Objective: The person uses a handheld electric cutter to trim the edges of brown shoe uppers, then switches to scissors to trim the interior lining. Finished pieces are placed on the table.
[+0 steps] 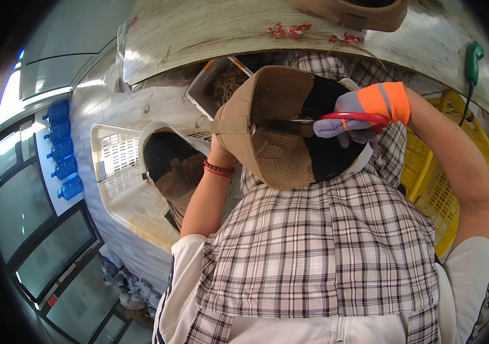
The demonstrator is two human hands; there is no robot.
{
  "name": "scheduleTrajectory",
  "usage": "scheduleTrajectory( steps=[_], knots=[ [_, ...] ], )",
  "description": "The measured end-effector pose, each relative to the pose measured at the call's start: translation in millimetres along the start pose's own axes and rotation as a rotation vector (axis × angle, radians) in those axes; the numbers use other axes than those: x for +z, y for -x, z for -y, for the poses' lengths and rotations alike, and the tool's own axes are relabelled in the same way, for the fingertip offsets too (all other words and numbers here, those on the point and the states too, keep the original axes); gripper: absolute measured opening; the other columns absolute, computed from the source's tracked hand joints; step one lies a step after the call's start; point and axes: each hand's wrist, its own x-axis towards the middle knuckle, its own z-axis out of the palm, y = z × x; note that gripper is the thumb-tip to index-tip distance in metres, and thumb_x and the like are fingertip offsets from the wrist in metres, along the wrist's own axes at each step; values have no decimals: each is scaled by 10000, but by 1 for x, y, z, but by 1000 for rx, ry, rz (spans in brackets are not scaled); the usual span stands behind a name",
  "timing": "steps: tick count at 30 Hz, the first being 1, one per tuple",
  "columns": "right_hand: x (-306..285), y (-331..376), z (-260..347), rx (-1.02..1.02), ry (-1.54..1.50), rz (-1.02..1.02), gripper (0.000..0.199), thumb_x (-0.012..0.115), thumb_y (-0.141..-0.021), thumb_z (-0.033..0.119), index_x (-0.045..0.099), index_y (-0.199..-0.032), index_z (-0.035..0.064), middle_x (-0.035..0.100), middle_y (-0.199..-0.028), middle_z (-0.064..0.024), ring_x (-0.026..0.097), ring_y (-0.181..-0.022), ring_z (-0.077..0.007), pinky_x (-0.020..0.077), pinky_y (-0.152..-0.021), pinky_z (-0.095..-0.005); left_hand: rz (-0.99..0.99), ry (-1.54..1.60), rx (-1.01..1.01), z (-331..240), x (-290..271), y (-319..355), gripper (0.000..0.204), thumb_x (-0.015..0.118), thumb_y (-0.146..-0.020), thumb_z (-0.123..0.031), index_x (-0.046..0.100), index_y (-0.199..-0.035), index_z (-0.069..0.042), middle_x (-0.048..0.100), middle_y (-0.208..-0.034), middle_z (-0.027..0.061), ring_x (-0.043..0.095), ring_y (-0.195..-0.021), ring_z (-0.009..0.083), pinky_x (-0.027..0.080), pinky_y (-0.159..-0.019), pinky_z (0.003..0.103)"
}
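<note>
A tan cap (281,166) with a black panel inside is held up in front of my chest, its hollow side facing me. My left hand (221,153) grips it from the left by the back strap; the fingers are hidden behind the fabric. My right hand (359,112), in a grey and orange glove, is closed round the red handles of a pair of scissors (381,119). Their dark blades point left into the cap's hollow, near its inner wall. Whether the blades touch the fabric or a thread I cannot tell.
Ahead is a pale table (210,40) with another tan cap (364,14) and a green-handled tool (473,62) on a cord. A white basket (118,189) at left holds more caps (170,160). Under the table stands a scrap bin (201,92); yellow crates (433,178) are at right.
</note>
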Motion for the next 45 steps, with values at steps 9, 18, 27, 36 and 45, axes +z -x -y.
scheduleTrajectory(
  steps=[9,18,27,36,45],
  knots=[
    [7,3,31,124,168,-110,631,496,-938,549,685,-859,-48,609,-676,-122,649,-545,-210,594,-511,-338,-28,24,31,-8,6,-10,394,638,-934,-137,544,-1305,-42,600,-1279,76,552,-1168,248,427,-1028,410],
    [20,1,39,254,247,-356,737,636,-762,735,665,-756,-1,597,-630,-101,615,-505,-198,551,-496,-330,-7,198,5,-12,8,-11,387,603,-953,-138,534,-1318,-30,584,-1303,79,536,-1194,231,401,-1056,378],
    [33,3,-82,-336,-23,-212,621,584,-877,634,709,-831,27,620,-617,-71,569,-479,-157,454,-434,-286,50,-274,85,-11,12,-3,398,600,-921,-222,563,-1288,-70,596,-1277,85,556,-1157,257,455,-969,370],
    [50,24,-112,-330,-274,-196,573,439,-962,617,561,-937,58,532,-607,-18,482,-492,-98,400,-442,-245,5,75,93,-25,17,-13,436,604,-963,-185,500,-1352,-19,584,-1287,118,576,-1136,210,494,-955,362],
    [35,1,-108,-377,-310,-137,715,394,-955,640,593,-1161,-14,625,-840,-45,562,-693,-111,447,-588,-241,63,394,4,-61,15,-26,436,608,-954,-178,504,-1348,-21,580,-1296,118,572,-1145,207,490,-962,358]
  ],
)
